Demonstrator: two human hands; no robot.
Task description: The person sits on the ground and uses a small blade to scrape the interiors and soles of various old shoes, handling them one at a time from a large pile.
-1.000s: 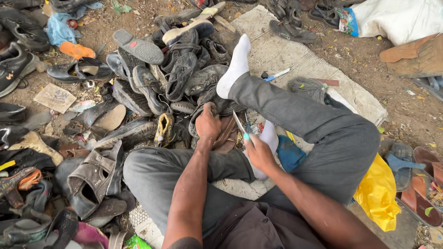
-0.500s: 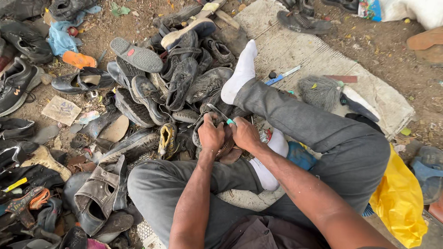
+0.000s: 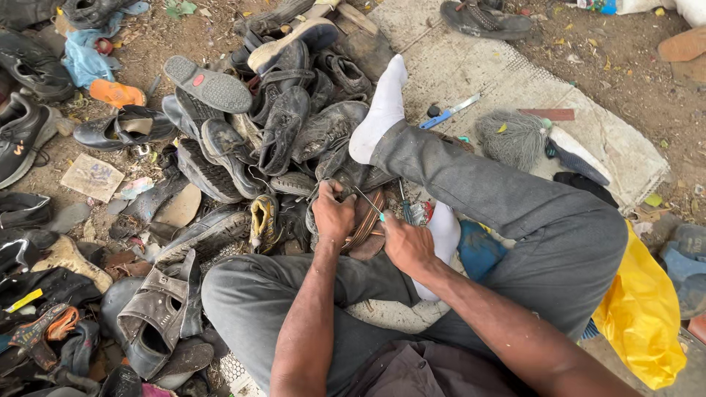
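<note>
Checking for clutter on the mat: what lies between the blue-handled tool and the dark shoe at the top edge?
In the head view, only bare woven mat separates the blue-handled tool from the dark shoe.

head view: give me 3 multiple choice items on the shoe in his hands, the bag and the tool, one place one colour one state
1. Where is the yellow bag?
A. beside the person's right leg
B. on the shoe pile
C. in the left hand

2. What colour are the socks?
A. black
B. white
C. red

3. How is the brown shoe held?
A. lying untouched
B. gripped by the left hand while the right hand works a thin tool on it
C. hanging from a hook

A, the bag lies by that leg; B, both feet show white; B, both hands meet at the shoe.
</note>
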